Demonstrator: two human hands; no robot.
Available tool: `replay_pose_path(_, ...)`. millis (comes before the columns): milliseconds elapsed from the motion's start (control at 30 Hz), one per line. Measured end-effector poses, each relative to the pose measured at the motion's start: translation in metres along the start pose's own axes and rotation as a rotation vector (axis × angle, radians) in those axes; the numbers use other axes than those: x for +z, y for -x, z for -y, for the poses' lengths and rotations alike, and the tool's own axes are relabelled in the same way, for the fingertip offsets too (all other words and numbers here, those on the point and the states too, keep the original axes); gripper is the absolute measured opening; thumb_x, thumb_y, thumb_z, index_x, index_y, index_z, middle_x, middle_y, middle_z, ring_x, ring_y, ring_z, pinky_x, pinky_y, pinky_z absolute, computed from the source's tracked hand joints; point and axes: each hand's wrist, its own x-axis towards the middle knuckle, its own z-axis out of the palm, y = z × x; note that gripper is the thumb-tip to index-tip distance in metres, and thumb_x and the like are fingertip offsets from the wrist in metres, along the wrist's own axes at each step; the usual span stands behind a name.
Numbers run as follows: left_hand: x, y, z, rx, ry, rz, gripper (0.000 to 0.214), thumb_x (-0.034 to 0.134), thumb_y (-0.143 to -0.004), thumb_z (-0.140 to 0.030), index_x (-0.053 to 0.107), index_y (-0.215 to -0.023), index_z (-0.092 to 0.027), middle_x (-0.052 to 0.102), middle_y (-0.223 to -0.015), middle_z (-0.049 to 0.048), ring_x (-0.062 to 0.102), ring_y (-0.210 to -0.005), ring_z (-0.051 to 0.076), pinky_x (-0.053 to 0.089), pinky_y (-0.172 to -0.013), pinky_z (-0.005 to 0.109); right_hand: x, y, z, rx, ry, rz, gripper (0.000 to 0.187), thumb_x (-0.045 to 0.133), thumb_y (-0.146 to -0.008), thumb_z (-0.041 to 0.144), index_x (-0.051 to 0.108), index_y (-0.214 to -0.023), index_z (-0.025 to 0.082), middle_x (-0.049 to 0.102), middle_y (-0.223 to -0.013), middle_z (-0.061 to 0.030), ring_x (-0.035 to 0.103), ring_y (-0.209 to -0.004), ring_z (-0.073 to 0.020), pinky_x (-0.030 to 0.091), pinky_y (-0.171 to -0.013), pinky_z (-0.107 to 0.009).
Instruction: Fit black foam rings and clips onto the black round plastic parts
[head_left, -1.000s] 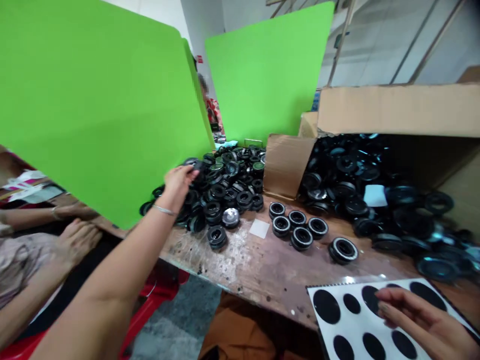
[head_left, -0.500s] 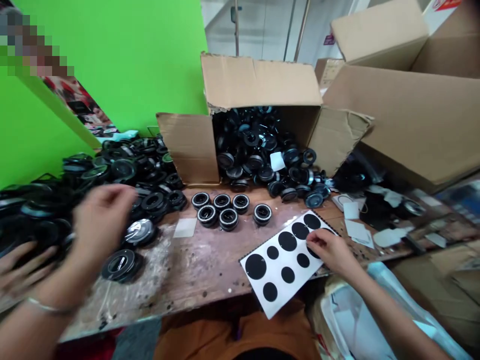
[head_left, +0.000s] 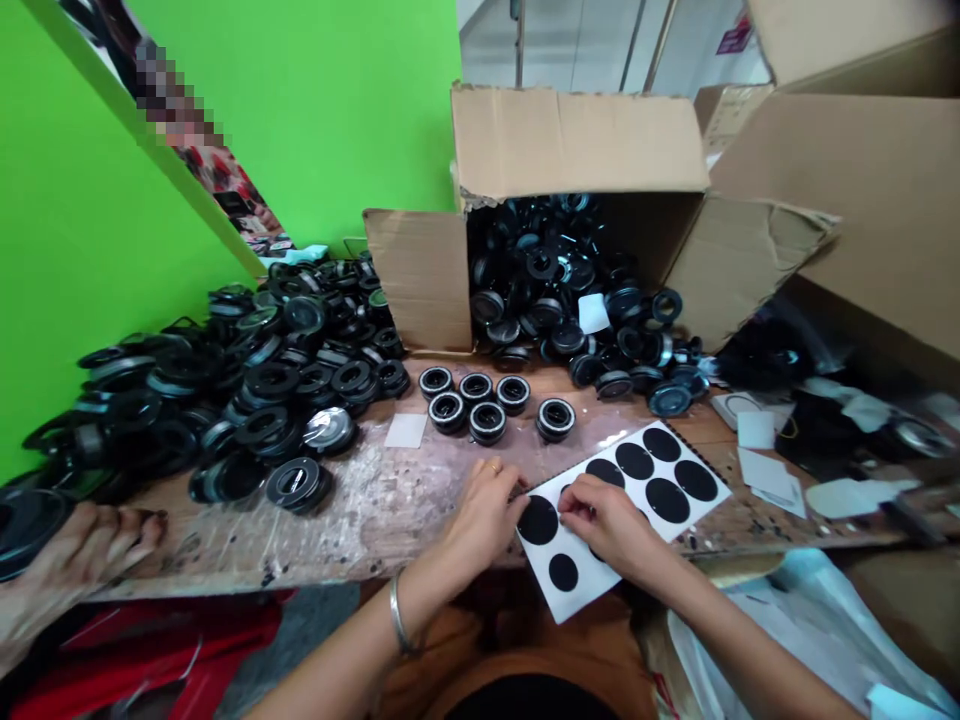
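Note:
A white sheet (head_left: 679, 510) carrying several round black stickers lies at the near edge of the wooden table (head_left: 420, 500). My left hand (head_left: 487, 515) rests on the sheet's left edge, fingers curled against it beside a large black sticker (head_left: 538, 520). My right hand (head_left: 611, 522) lies on top of the sheet, fingers bent and pinching at the sticker. Just beyond, several black ring-shaped parts (head_left: 487, 405) with silver rims stand in a small group.
A big heap of black ring parts (head_left: 247, 385) covers the table's left. An open cardboard box (head_left: 577, 160) on its side spills more rings. Green partitions (head_left: 315, 110) stand behind. Another person's hand (head_left: 82, 550) rests at the left edge. Paper scraps lie at right.
My left hand came back from the heap of rings on the left to the sticker sheet. The view swung right and down. My right hand stayed on the sheet.

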Motion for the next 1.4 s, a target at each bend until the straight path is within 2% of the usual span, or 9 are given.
replay_pose_path(133,-0.001,-0.015,0.012,-0.041,0.003,0.033,0.005,0.062,-0.08,-0.021,0.064,-0.076,-0.019,0.06,-0.075,0.0033,0.054,-0.081,0.021,0.04,-0.075,0.03,0.02,-0.009,0.009,0.047,0.11,-0.036,0.009,0.055,-0.078,0.01,0.06,-0.081,0.017,0.059,-0.084,-0.0044,0.056,-0.072,-0.0163,0.041,-0.067,-0.027)
replay_pose_path(267,0.003,-0.024,0.011,-0.073,0.007,0.063,0.004,0.066,-0.075,-0.021,0.065,-0.071,-0.019,0.059,-0.064,0.0014,0.054,-0.072,0.02,0.037,-0.067,0.028,0.023,-0.021,0.014,0.093,0.241,0.004,0.008,0.057,-0.078,0.011,0.06,-0.082,0.016,0.061,-0.088,-0.0072,0.059,-0.078,-0.019,0.041,-0.073,-0.028)
replay_pose_path(633,0.003,-0.031,0.01,-0.115,-0.012,0.108,0.003,0.065,-0.072,-0.021,0.068,-0.071,-0.02,0.064,-0.066,0.0023,0.058,-0.071,0.019,0.04,-0.07,0.029,0.02,-0.032,0.012,0.082,0.29,0.103,0.011,0.055,-0.073,0.007,0.055,-0.074,0.018,0.059,-0.077,-0.0036,0.053,-0.067,-0.0162,0.035,-0.063,-0.026)
replay_pose_path(800,0.002,-0.036,0.01,-0.118,-0.022,0.139,0.001,0.067,-0.069,-0.022,0.068,-0.07,-0.021,0.065,-0.067,0.003,0.058,-0.071,0.02,0.041,-0.071,0.03,0.024,-0.024,0.011,-0.07,0.333,0.061,0.013,0.049,-0.079,0.006,0.053,-0.077,0.018,0.057,-0.083,-0.005,0.054,-0.072,-0.017,0.038,-0.066,-0.027)
replay_pose_path(967,0.002,-0.034,0.009,-0.127,0.012,0.138,0.009,0.072,-0.068,-0.028,0.067,-0.068,-0.021,0.065,-0.068,0.0034,0.058,-0.075,0.022,0.04,-0.073,0.031,0.023,0.016,0.032,-0.34,0.496,0.117,0.025,0.037,-0.087,0.003,0.055,-0.08,0.019,0.058,-0.086,-0.0074,0.053,-0.078,-0.0198,0.037,-0.064,-0.029)
replay_pose_path(1100,0.003,-0.032,0.009,-0.139,0.078,0.115,0.011,0.073,-0.066,-0.027,0.065,-0.066,-0.02,0.064,-0.068,0.0028,0.057,-0.078,0.022,0.04,-0.076,0.032,0.003,0.047,0.061,-0.357,0.162,0.312,0.017,0.042,-0.088,0.01,0.054,-0.082,0.021,0.058,-0.087,-0.0039,0.052,-0.074,-0.0159,0.039,-0.064,-0.027)
replay_pose_path(1200,-0.002,-0.029,0.009,-0.132,0.175,0.102,0.01,0.071,-0.068,-0.026,0.064,-0.068,-0.019,0.062,-0.067,0.001,0.056,-0.073,0.019,0.041,-0.074,0.03,-0.009,0.042,0.062,-0.078,-0.264,0.198,0.011,0.052,-0.088,0.026,0.051,-0.078,0.021,0.053,-0.075,-0.0007,0.048,-0.065,-0.0127,0.038,-0.057,-0.024)
replay_pose_path(1300,-0.014,-0.019,0.012,-0.119,0.353,0.096,0.023,0.051,-0.086,-0.035,0.062,-0.078,-0.017,0.063,-0.073,0.0016,0.056,-0.07,0.015,0.043,-0.068,0.026,-0.008,0.018,0.048,0.272,-0.676,0.053,0.027,0.064,-0.081,0.042,0.048,-0.076,0.02,0.038,-0.057,0.0071,0.03,-0.046,-0.0064,0.021,-0.042,-0.02)
replay_pose_path(1400,-0.028,0.001,0.017,-0.138,0.62,0.135,0.035,0.04,-0.091,-0.045,0.058,-0.085,-0.016,0.062,-0.076,0.0021,0.056,-0.069,0.013,0.044,-0.064,0.024,0.003,-0.004,0.039,0.351,-0.93,0.072,0.038,0.072,-0.072,0.048,0.047,-0.076,0.019,0.032,-0.052,0.0107,0.018,-0.042,-0.003,0.01,-0.04,-0.018)
